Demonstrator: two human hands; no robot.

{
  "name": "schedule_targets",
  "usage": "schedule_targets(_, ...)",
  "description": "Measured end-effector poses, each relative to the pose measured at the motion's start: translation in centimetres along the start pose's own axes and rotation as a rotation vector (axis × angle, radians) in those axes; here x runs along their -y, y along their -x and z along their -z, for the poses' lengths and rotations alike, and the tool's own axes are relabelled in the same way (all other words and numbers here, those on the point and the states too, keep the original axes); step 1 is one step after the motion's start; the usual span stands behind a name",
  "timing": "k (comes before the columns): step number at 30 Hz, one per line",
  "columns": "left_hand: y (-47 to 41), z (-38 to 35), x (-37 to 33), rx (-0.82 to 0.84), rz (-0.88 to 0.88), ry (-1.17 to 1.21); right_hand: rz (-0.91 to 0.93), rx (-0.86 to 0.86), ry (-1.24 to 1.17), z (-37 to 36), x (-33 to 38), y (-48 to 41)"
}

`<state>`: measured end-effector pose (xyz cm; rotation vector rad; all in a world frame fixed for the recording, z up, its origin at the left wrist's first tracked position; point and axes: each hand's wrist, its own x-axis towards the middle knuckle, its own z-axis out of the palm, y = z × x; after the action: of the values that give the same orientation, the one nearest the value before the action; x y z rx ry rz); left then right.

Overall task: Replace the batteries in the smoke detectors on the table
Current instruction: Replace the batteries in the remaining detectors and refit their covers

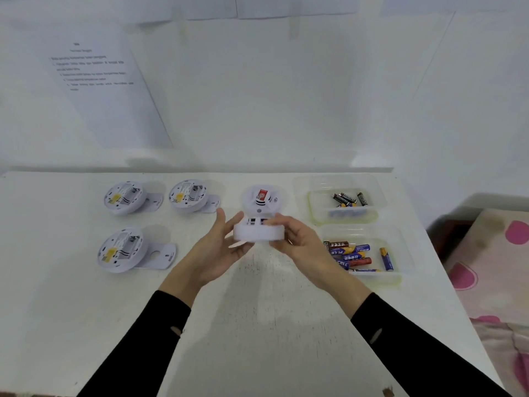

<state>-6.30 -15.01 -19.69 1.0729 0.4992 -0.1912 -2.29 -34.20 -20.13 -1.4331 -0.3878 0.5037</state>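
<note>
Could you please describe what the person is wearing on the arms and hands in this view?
Both arms are covered by long, close-fitting black sleeves that end at the wrists. Each sleeve has a small oval slit near the cuff, likely a thumb hole, unused. The left hand and right hand are bare: no gloves, and no rings, watch or bracelet that I can see.

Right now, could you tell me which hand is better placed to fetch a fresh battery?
Right hand, probably: the battery containers lie just beside it, while the left hand could keep the smoke detector.
</note>
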Motion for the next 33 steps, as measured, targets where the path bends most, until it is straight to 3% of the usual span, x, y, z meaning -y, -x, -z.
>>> schedule_targets(3, 0.0, 1.2, 1.2, -0.068, -0.052, -0.116, 0.052, 0.002, 0.243, -0.3, -2.1, 0.6)
schedule_targets(7, 0.7, 1.8, 4.0, -0.081, -0.178, -0.136, 0.011, 0.09, 0.142, -0.8, -3.4, 1.5)
schedule_targets(10, 1.0, 1.7, 5.7, -0.149, -0.181, -0.04, 0.021, 0.146, 0.274, -1.0, -4.2, 1.5)
schedule_targets(15, 1.4, 2.3, 6.1, -0.343, -0.246, -0.478, 0.007, 0.102, 0.332, -0.4, -5.3, 0.7)
schedule_targets(20, 1.7, 3.7, 5.5, -0.334, -0.283, -0.574, 0.007, 0.102, 0.368, 0.1, -5.6, 0.5)
schedule_targets(26, 2.4, 5.2, 4.8, -0.299, -0.298, -0.532, 0.052, 0.129, 0.471, -0.2, -5.5, 0.7)
schedule_targets(29, 3.1, 7.0, 3.5, -0.328, -0.38, -0.494, 0.074, 0.034, 0.557, -1.6, -5.7, 1.2)
schedule_targets(33, 3.9, 10.0, 1.2, -0.398, -0.507, -0.51, 0.036, -0.347, 0.813, -4.9, -6.5, 1.3)
